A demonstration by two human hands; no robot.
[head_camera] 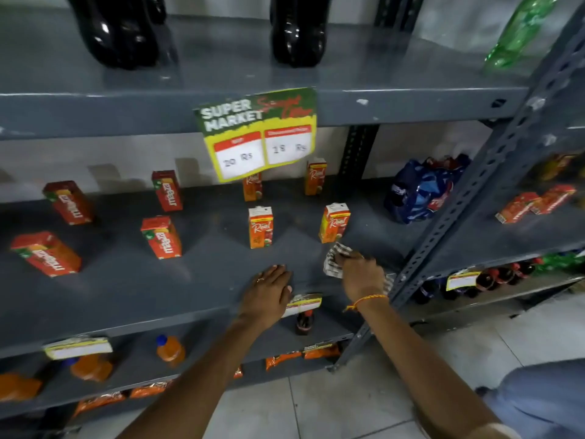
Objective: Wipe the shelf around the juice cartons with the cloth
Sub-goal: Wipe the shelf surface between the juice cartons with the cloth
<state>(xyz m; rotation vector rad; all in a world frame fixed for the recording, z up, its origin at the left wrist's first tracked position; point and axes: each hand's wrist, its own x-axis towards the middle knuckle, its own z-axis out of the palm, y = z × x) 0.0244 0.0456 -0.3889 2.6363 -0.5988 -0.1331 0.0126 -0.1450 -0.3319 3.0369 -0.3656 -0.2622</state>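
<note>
- My left hand (269, 289) lies flat and open on the shelf (126, 280) edge, holding nothing.
- My right hand (361, 274) is closed around the checked cloth (332, 259), pressed to the shelf just before the nearest juice carton (334, 223).
- Risk: pushing forward could topple that upright carton.
- 4 cartons stand here, sealed; contents hidden.

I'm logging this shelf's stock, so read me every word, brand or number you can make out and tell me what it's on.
"SUPER MARKET": hanging price sign, green top.
"20 Rs": sign's left white box.
"18 Rs": sign's right white box; the red headings and red script are too blurred to read.
"maaza": red cartons on the left.
"Real": white-topped cartons in the middle.
Shelf-edge tags and blue bottle pack: unreadable.
</note>
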